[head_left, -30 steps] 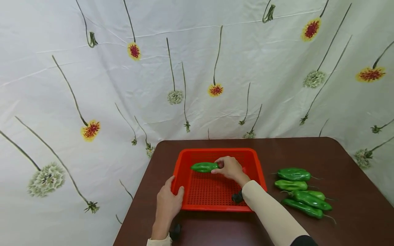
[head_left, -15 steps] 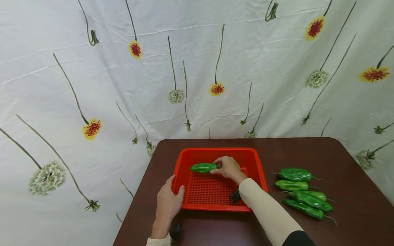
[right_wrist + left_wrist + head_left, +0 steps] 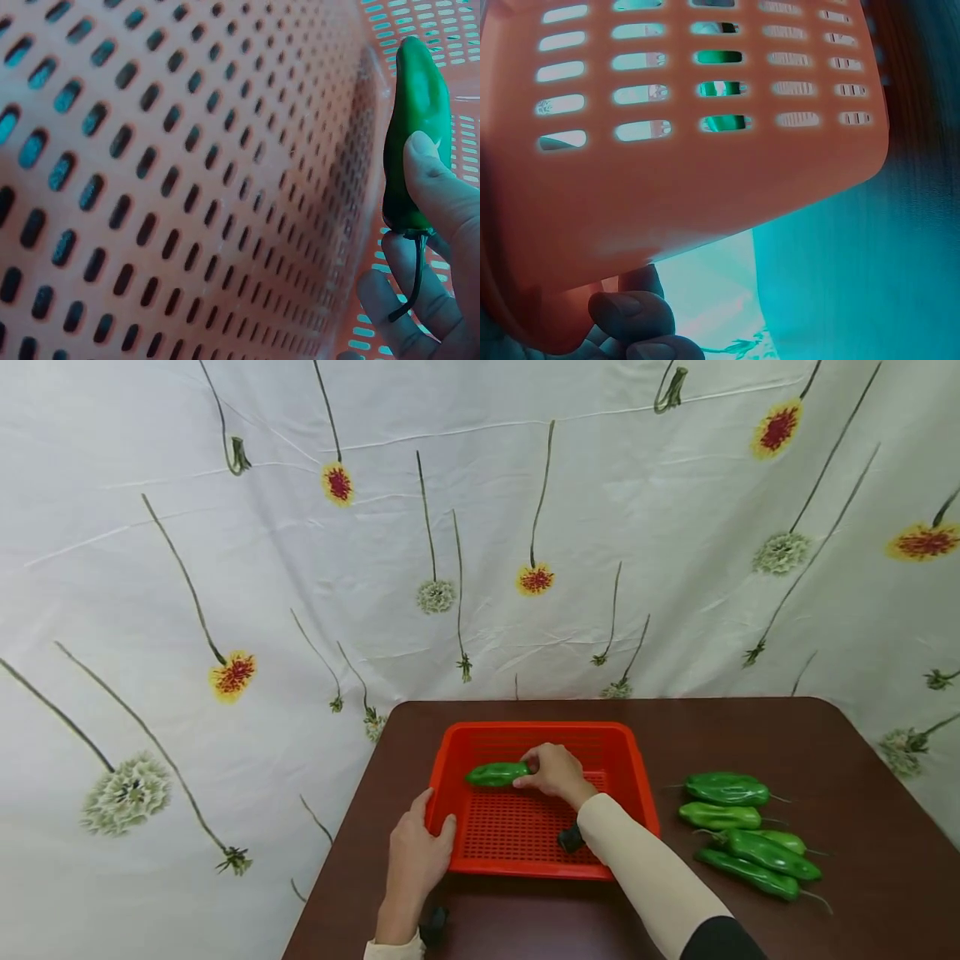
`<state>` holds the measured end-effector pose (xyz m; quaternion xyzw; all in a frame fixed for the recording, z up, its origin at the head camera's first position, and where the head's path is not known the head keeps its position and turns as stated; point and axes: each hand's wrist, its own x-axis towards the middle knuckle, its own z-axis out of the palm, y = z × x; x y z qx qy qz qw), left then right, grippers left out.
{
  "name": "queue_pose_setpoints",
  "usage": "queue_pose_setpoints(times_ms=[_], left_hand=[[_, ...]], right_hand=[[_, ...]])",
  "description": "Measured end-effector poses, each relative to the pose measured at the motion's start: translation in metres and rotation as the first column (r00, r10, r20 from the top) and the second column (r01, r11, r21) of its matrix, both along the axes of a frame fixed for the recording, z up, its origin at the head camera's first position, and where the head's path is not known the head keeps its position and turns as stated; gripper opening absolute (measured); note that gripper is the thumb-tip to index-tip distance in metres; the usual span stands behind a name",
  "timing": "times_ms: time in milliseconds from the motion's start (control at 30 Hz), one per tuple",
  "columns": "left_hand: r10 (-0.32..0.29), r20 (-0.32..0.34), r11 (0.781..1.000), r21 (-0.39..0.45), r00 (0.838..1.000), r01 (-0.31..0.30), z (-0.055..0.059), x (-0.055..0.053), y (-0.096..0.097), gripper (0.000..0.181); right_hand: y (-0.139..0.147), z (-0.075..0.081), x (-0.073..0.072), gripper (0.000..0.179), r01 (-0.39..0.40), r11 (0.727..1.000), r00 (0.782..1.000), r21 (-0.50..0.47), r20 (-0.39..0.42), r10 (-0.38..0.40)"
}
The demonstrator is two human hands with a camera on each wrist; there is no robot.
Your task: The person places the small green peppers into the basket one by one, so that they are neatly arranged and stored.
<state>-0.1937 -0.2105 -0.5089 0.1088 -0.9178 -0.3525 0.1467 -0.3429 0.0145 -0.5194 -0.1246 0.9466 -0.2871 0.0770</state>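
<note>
A green pepper (image 3: 491, 774) lies sideways in my right hand (image 3: 557, 774), inside the left back part of a red plastic basket (image 3: 543, 869). My thumb and fingers pinch it near the stem end. In the right wrist view the pepper (image 3: 418, 97) shows its curved stem beside my fingers, and its tip points toward the basket's slotted wall. My left hand (image 3: 418, 860) holds the basket's left side near the front corner. In the left wrist view, its curled fingers (image 3: 634, 313) are at the rim, and green shows through the wall slots.
Several green peppers (image 3: 765, 853) lie in a loose row on the dark brown table (image 3: 712, 727), right of the basket. Behind the table hangs a white flowered cloth (image 3: 360, 552). A small black device (image 3: 572, 837) sits at my right wrist.
The right hand and pepper have shifted slightly left and lower within the basket. My left hand keeps its hold on the basket's side. The head view has turned a little.
</note>
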Motion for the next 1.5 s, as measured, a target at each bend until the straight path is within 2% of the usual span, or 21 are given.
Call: queue_pose_setpoints(times_ms=[267,500,833,1133,1500], left_hand=[[-0.007,-0.005,1.000,-0.007,1.000,0.006,0.000,-0.003,0.002,0.061],[-0.001,0.007,1.000,-0.001,1.000,0.001,0.000,-0.001,-0.001,0.061],[-0.008,0.000,1.000,-0.014,1.000,0.008,0.000,-0.001,-0.002,0.060],[-0.009,0.007,1.000,-0.003,1.000,0.009,-0.001,0.000,-0.002,0.060],[-0.009,-0.002,1.000,-0.002,1.000,0.009,0.000,-0.001,-0.001,0.061]], right_hand=[[0.001,0.000,-0.002,0.048,0.006,1.000,1.000,0.024,-0.001,-0.006],[-0.003,-0.003,-0.002,0.049,0.001,0.998,1.000,0.058,-0.001,-0.001],[0.000,-0.003,0.000,0.044,-0.013,0.994,0.998,0.108,-0.061,0.020],[0.006,-0.001,0.002,0.045,-0.022,0.994,0.997,0.109,-0.069,0.029],[0.012,0.007,0.002,0.040,-0.019,0.996,0.992,0.090,-0.123,0.030]])
